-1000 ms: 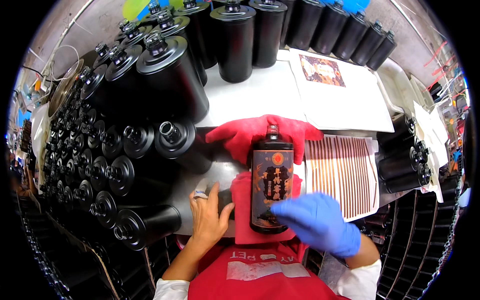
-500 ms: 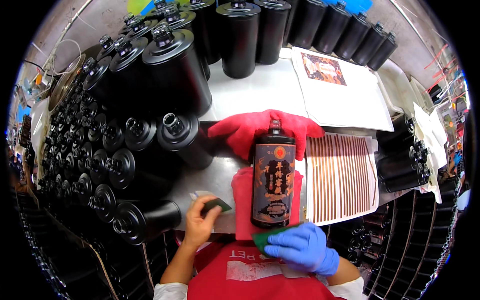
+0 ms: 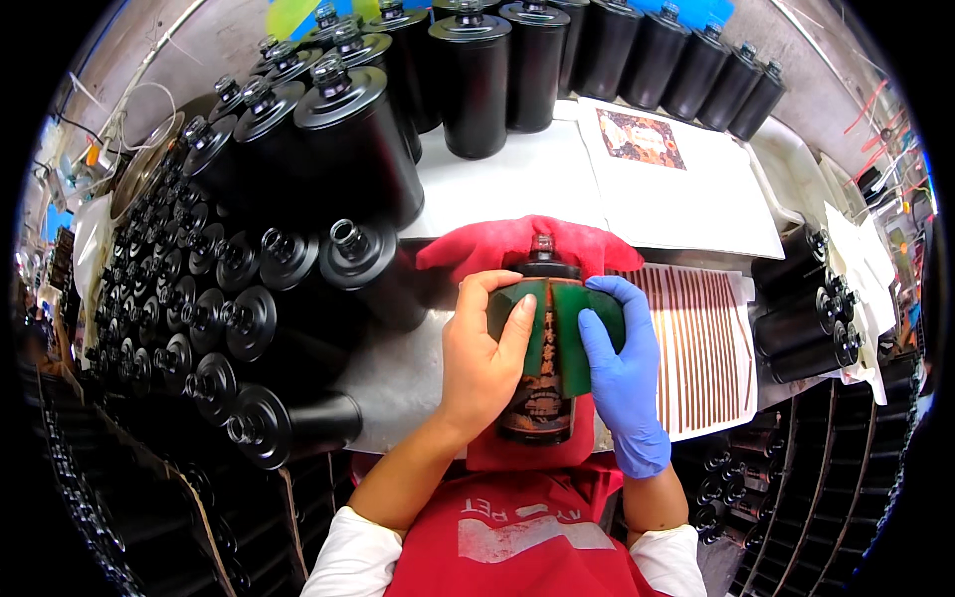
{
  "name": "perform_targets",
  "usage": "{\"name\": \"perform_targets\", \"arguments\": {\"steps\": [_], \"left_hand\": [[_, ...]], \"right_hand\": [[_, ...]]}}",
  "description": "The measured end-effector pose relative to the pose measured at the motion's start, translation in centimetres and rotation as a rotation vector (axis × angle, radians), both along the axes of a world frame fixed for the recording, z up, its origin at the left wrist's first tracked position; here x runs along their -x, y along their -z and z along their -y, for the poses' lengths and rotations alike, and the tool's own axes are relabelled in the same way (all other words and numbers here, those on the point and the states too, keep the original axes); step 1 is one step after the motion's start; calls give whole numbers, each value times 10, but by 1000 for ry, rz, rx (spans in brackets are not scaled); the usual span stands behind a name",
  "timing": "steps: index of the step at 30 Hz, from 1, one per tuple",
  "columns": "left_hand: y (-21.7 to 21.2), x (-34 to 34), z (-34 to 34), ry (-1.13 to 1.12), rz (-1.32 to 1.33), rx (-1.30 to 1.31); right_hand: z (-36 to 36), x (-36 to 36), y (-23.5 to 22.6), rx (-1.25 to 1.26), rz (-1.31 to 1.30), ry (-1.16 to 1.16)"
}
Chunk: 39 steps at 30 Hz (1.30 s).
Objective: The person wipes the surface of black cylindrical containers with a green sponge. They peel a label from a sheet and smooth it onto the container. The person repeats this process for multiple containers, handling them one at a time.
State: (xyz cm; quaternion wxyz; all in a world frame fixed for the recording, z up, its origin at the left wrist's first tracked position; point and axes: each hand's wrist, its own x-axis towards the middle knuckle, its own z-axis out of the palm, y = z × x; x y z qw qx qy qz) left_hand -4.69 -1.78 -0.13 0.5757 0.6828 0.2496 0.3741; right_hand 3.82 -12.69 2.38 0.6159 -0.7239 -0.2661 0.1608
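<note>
A black bottle [image 3: 538, 422] with a printed label lies on a red cloth [image 3: 477, 244], its neck pointing away from me. Bare-skinned, my left hand [image 3: 484, 348] pinches a dark green scraper [image 3: 533, 298] against the label's upper left. My right hand [image 3: 627, 368], in a blue glove, grips a larger green scraper [image 3: 571, 343] on the upper right side. The two scrapers stand side by side with a narrow strip of label showing between them. They hide much of the label.
Black bottles [image 3: 368, 149] crowd the left and the back, and one bottle [image 3: 323, 423] lies on its side at left. A striped sheet [image 3: 701, 348] is right of the cloth. Behind it lie white sheets [image 3: 686, 214]; more bottles [image 3: 811, 338] lie at right.
Both hands have moved up and inward from the near edge onto the bottle. The scrapers they hold now press on its label.
</note>
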Motion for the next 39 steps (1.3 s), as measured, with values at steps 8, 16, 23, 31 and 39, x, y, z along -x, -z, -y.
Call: {"name": "perform_targets", "arguments": {"steps": [8,16,23,31,39], "left_hand": [[53,5,-15,-60,150,369],[86,22,-21,-86,-72,280],[26,26,13,-68,-48,-48],[80,46,10,-93,32,237],[18,56,34,-128,-59,-188]], "right_hand": [[10,-28,60,-166,-511,75],[30,-37,93,2,-440,65],[14,16,10,166,158,-35],[46,-9,91,-106,-554,48],[31,28,14,91,198,60]]}}
